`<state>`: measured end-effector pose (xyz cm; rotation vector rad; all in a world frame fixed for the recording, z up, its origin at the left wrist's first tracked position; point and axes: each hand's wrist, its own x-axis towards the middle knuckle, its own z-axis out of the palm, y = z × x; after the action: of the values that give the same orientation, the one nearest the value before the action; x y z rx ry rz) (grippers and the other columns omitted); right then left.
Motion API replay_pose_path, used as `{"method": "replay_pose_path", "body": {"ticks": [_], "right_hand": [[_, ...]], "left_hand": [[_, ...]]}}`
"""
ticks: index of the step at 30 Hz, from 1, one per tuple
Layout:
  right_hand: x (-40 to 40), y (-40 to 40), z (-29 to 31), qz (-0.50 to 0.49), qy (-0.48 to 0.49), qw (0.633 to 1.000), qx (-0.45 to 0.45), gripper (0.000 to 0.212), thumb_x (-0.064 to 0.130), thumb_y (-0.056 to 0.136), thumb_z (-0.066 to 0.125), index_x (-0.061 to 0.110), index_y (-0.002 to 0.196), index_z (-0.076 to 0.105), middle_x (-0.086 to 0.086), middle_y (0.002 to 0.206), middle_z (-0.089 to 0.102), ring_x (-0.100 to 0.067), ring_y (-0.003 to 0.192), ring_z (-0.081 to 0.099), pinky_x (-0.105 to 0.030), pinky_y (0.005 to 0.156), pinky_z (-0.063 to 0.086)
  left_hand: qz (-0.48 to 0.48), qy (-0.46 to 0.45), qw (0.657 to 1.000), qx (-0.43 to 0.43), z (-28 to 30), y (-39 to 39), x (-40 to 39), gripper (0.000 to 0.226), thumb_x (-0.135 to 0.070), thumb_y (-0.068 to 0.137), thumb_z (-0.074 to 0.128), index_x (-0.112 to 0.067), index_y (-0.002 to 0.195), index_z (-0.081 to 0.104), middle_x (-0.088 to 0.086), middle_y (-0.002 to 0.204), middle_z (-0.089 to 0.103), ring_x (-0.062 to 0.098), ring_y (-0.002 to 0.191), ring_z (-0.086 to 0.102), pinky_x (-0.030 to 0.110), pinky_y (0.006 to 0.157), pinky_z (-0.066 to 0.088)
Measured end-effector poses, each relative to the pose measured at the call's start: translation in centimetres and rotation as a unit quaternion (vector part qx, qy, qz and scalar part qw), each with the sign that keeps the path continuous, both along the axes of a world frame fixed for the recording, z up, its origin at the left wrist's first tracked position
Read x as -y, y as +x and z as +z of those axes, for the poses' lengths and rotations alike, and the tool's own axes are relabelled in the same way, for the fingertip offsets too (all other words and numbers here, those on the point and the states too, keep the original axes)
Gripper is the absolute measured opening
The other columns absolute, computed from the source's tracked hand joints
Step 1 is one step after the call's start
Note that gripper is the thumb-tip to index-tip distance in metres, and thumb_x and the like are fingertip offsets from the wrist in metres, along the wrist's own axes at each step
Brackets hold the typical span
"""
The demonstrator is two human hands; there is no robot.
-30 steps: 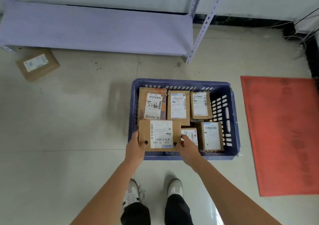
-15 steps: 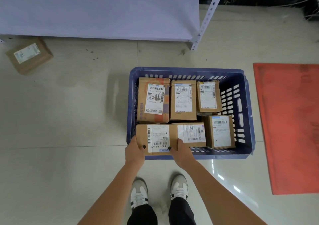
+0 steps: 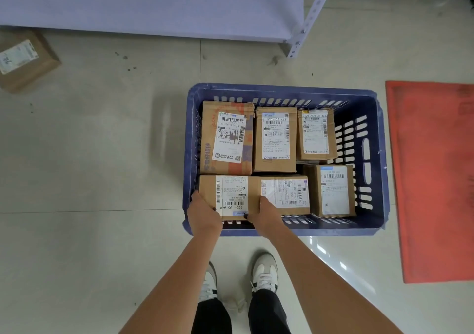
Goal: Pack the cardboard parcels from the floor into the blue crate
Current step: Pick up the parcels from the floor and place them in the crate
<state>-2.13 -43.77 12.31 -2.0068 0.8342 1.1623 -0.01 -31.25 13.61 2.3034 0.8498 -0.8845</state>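
Note:
The blue crate (image 3: pixel 287 89) stands on the tiled floor before my feet and holds several labelled cardboard parcels. A parcel (image 3: pixel 230 195) with a white label lies in the crate's near left corner. My left hand (image 3: pixel 202 212) grips its left end, thumb on top. My right hand (image 3: pixel 266 212) holds its right end, between it and the neighbouring parcel (image 3: pixel 284 195). One more parcel (image 3: pixel 23 61) lies on the floor at the far left, away from both hands.
A grey shelf board (image 3: pixel 143 2) with a perforated metal post (image 3: pixel 307 20) runs along the top. A red mat (image 3: pixel 433 177) lies right of the crate. My two shoes (image 3: pixel 238 277) stand just in front of the crate.
The held parcel has gone down from above the crate's near edge into the near left corner. Both hands stayed on its ends.

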Motion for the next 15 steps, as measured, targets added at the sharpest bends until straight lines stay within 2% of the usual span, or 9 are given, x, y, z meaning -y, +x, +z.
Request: {"method": "replay_pose_path", "body": {"ticks": [3,6,10,15], "right_hand": [[0.1,-0.3,0.1,-0.001,0.005,1.0,-0.003,0.068,0.011,0.084,0.062,0.012,0.142,0.027,-0.011,0.132,0.052,-0.029,0.114,0.054,-0.035,0.086,0.049],[0.2,-0.2,0.6,-0.006,0.004,1.0,-0.002,0.068,0.014,0.082,0.066,0.012,0.139,0.03,-0.012,0.133,0.051,-0.029,0.113,0.054,-0.034,0.082,0.051],[0.4,0.3,1.4,-0.018,0.011,1.0,0.007,0.068,0.01,0.08,0.066,0.011,0.139,0.032,-0.013,0.134,0.051,-0.029,0.113,0.055,-0.039,0.087,0.053],[-0.1,1.6,3.4,-0.047,0.04,0.998,0.027,0.063,0.006,0.079,0.066,0.012,0.135,0.037,-0.011,0.129,0.056,-0.024,0.097,0.059,-0.033,0.074,0.053]], "left_hand": [[-0.002,-0.009,1.0,0.019,0.2,-0.2,0.0,0.05,-0.002,0.087,0.052,-0.008,0.134,0.037,0.016,0.126,0.058,0.034,0.119,0.053,0.043,0.102,0.042],[0.013,-0.026,0.999,0.031,0.4,-0.2,-0.3,0.048,-0.002,0.088,0.05,-0.009,0.134,0.039,0.015,0.127,0.058,0.034,0.12,0.052,0.044,0.102,0.042],[0.028,-0.052,0.998,0.024,0.8,0.1,-0.5,0.056,0.001,0.086,0.053,-0.01,0.138,0.035,0.014,0.132,0.055,0.032,0.123,0.05,0.042,0.1,0.044],[0.062,-0.089,0.992,0.062,2.8,0.7,-0.6,0.049,0.004,0.088,0.049,-0.007,0.135,0.042,0.015,0.132,0.055,0.03,0.123,0.051,0.037,0.101,0.043]]}}
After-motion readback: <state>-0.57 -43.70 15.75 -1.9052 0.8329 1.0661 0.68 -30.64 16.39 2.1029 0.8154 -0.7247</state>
